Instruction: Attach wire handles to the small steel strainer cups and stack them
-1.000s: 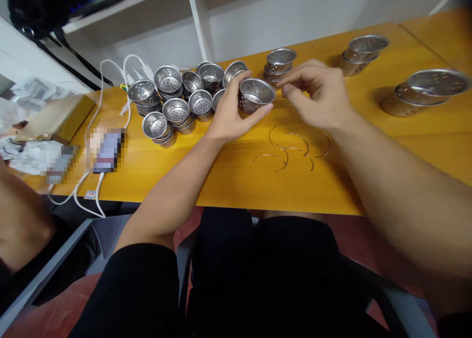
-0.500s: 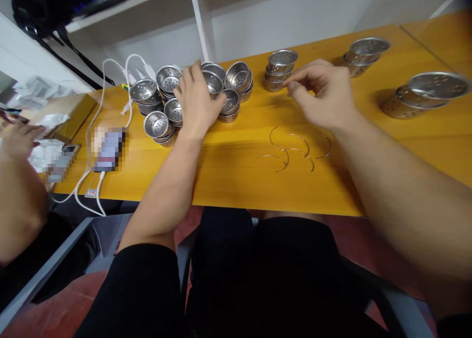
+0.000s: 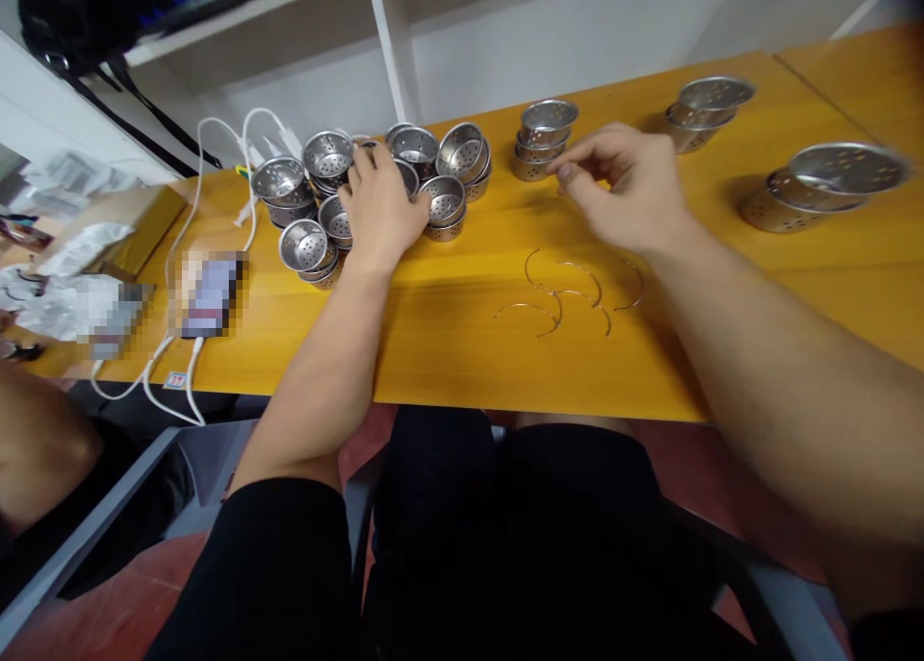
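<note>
Table: yellow-brown, wooden top (image 3: 448,363), bearing all metalware listed below.

Shelving: white, with upright divider (image 3: 388,50), behind the table.

Bag: black, with hanging straps (image 3: 90,26), upper left, partly out of view.

Metal cups, main group: silver, round, perforated (image 3: 328,156), upright and clustered left of centre towards the back of the table, many nested in stacks; exact number hidden by the left hand.

Box: brown, cardboard, rectangular (image 3: 141,242), far left, with crumpled clear plastic bags (image 3: 68,307) about it.

Left hand: bare (image 3: 382,204), palm down over the main group, fingers curved and thumb apart, close to a rim; whether it gripped a cup could not be told.

Right hand: bare (image 3: 628,185), raised above the table, thumb and forefinger drawn together just beside the three-cup stack; whether something thin lay between the tips could not be told.

Cup stacks, separate: one of two, near right (image 3: 783,209); one of two, behind it (image 3: 693,134); one of three (image 3: 538,146), between the main group and the right hand.

Phone: flat, dark-edged, blurred (image 3: 213,295), with a white cable (image 3: 191,377) at its lower end.

Wires: several, thin, curved, metallic (image 3: 524,305), loose before the right hand, some crossing.

Label: small, white, blue-bordered (image 3: 175,381), at the table's front edge.
</note>
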A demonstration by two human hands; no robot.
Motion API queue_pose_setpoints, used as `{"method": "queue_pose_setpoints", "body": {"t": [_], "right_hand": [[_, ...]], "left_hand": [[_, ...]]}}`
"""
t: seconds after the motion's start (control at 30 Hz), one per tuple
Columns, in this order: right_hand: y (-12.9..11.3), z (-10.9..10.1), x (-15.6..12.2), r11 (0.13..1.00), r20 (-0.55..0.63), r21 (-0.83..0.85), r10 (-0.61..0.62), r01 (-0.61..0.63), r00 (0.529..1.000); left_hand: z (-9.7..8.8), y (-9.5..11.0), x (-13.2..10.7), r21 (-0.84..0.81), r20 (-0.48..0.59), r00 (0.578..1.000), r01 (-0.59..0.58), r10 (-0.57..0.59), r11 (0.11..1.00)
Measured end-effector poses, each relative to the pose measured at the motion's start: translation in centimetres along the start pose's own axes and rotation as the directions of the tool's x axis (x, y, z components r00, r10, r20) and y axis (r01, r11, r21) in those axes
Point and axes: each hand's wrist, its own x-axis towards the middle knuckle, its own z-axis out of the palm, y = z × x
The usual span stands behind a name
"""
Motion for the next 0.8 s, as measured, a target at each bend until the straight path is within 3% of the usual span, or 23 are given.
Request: {"method": "queue_pose_setpoints", "body": {"t": [0.07, 0.17, 0.27, 0.37, 0.47, 0.57, 0.67, 0.8], "right_hand": [[0.0, 0.2, 0.0, 1.0, -0.011, 0.022, -0.021, 0.021, 1.0], [0.0, 0.4, 0.1, 0.998, -0.019, 0.054, -0.044, 0.045, 0.999], [-0.1, 0.4, 0.1, 0.998, -0.019, 0.056, -0.042, 0.043, 0.999], [-0.2, 0.4, 0.0, 0.998, -0.021, 0.06, -0.03, 0.031, 0.999], [-0.2, 0.4, 0.0, 0.998, -0.016, 0.058, -0.017, 0.018, 1.0], [0.7, 0.7, 0.1, 0.999, -0.004, 0.046, 0.009, -0.009, 1.0], [2.6, 1.0, 0.1, 0.998, 0.045, 0.012, 0.059, -0.059, 0.997], [5.8, 1.4, 0.3, 0.988, 0.145, -0.08, 0.14, -0.13, 0.979]], "left_hand": [[0.4, -0.3, 0.2, 0.009, 0.005, 1.0, 0.001, -0.002, 1.0], [1.5, -1.5, 0.7, -0.018, -0.083, 0.997, -0.005, 0.004, 1.0], [2.6, -3.0, 1.2, -0.057, -0.164, 0.983, -0.09, 0.08, 0.994], [3.0, -3.1, 1.5, -0.066, -0.116, 0.978, -0.18, 0.172, 0.981], [2.0, -0.4, 0.9, -0.105, -0.017, 0.983, -0.185, 0.184, 0.977], [0.4, 4.2, -0.9, -0.224, -0.102, 0.955, -0.296, 0.28, 0.928], [-0.2, 8.4, -3.3, -0.321, -0.046, 0.882, -0.457, 0.469, 0.829], [1.5, 10.7, -5.6, -0.51, 0.172, 0.761, -0.474, 0.625, 0.717]]}}
